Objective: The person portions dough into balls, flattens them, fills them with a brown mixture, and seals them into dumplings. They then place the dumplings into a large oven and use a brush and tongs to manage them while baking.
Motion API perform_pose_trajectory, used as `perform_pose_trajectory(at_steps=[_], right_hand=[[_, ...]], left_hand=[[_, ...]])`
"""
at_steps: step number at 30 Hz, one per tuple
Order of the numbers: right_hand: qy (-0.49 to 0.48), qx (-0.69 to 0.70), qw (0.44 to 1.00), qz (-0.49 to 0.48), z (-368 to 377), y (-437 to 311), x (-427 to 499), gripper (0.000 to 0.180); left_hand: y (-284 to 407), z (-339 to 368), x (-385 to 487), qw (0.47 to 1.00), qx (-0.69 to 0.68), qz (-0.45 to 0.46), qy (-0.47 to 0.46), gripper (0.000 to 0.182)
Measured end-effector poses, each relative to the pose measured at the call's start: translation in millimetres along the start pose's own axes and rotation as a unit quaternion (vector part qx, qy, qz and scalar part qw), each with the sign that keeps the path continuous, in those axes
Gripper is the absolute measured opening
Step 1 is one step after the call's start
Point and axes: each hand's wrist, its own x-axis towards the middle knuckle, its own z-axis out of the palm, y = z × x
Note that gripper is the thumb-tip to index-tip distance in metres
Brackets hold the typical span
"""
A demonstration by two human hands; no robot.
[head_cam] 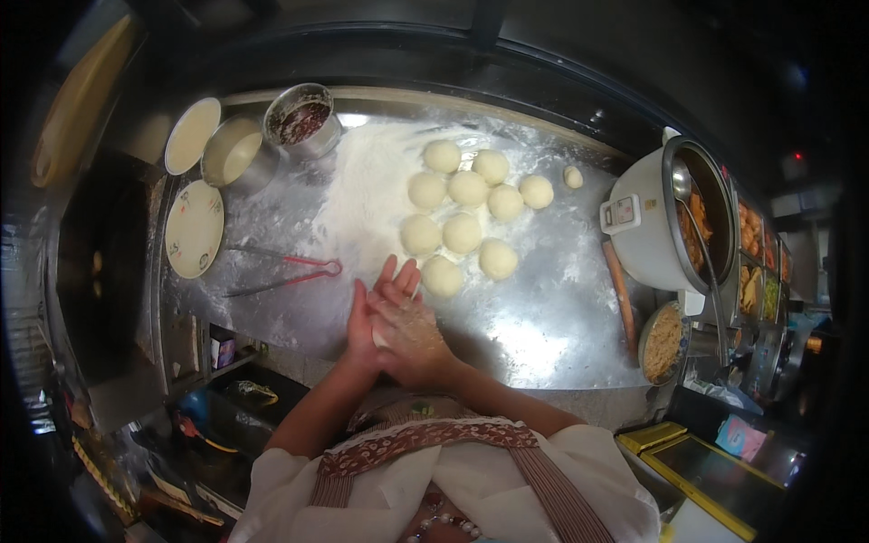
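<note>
My left hand [362,332] and my right hand [413,334] are cupped together over the near edge of the steel worktop [577,326]. A pale piece of dough [381,336] shows between the palms, mostly hidden by the fingers. Flour dusts the back of my right hand. Just beyond my fingertips sits the nearest dough ball [442,276]. Several more round dough balls [461,233] are grouped behind it on scattered flour [360,183]. A much smaller dough lump [574,177] lies apart to the right.
Left are red-handled tongs [312,266], a patterned plate [195,229], a steel pot [234,153], a pale-filled bowl [193,136] and a pot with dark red paste [303,122]. Right are a rolling pin [619,295], a bowl of crumbly filling [662,345] and a rice cooker [638,224] with a ladle [706,258].
</note>
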Motion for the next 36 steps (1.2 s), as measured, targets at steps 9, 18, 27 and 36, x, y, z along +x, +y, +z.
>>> perform_pose_trajectory(at_steps=[9, 18, 27, 36], right_hand=[[-0.125, 0.015, 0.985, 0.122, 4.9, -17.2, 21.5, 0.053], [0.152, 0.025, 0.979, 0.134, 32.6, -8.2, 15.0, 0.052], [0.316, -0.291, 0.825, 0.367, -59.5, 127.0, -23.2, 0.038], [0.168, -0.118, 0.958, 0.198, 16.3, 161.0, 87.3, 0.031]], left_hand=[[15.7, -8.7, -4.0, 0.982, -0.157, -0.107, -0.009, 0.07], [16.7, -14.0, 14.8, 0.97, -0.142, -0.186, 0.057, 0.068], [45.7, -64.2, -7.3, 0.95, 0.233, -0.198, 0.065, 0.054], [50.0, -116.6, -58.5, 0.886, 0.359, -0.242, 0.168, 0.042]])
